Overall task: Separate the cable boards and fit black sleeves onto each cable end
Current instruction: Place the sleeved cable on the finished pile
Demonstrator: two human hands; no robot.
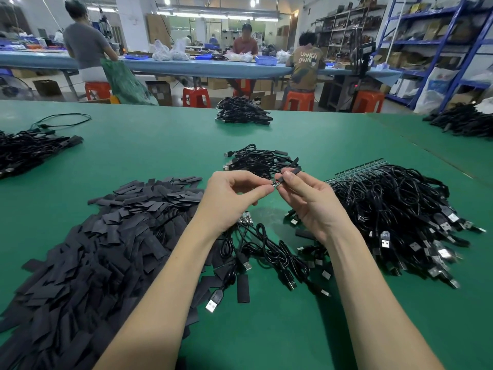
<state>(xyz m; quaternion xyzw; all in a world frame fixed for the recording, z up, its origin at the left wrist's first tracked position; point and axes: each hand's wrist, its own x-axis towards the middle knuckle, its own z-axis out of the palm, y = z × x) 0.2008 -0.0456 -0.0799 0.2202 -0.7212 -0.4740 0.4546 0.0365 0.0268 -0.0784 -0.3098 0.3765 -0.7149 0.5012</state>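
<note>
My left hand (231, 196) pinches a small cable board (275, 184) between thumb and forefinger above the green table (160, 150). My right hand (309, 198) pinches a black sleeve (294, 170) right beside that board, the two touching or nearly so. A big heap of flat black sleeves (101, 241) lies at my left. Loose USB cables (266, 249) lie under my wrists. A large bundle of cables still on joined green boards (394, 209) sits at my right. A small pile of sleeved cables (256, 161) lies just beyond my hands.
More black cable piles lie at the far left (29, 150), the far middle (241, 112) and the far right (464, 120) of the table. Beyond it, people work at a blue bench (200, 65) with red stools (196, 96); shelving (432, 44) stands at the right.
</note>
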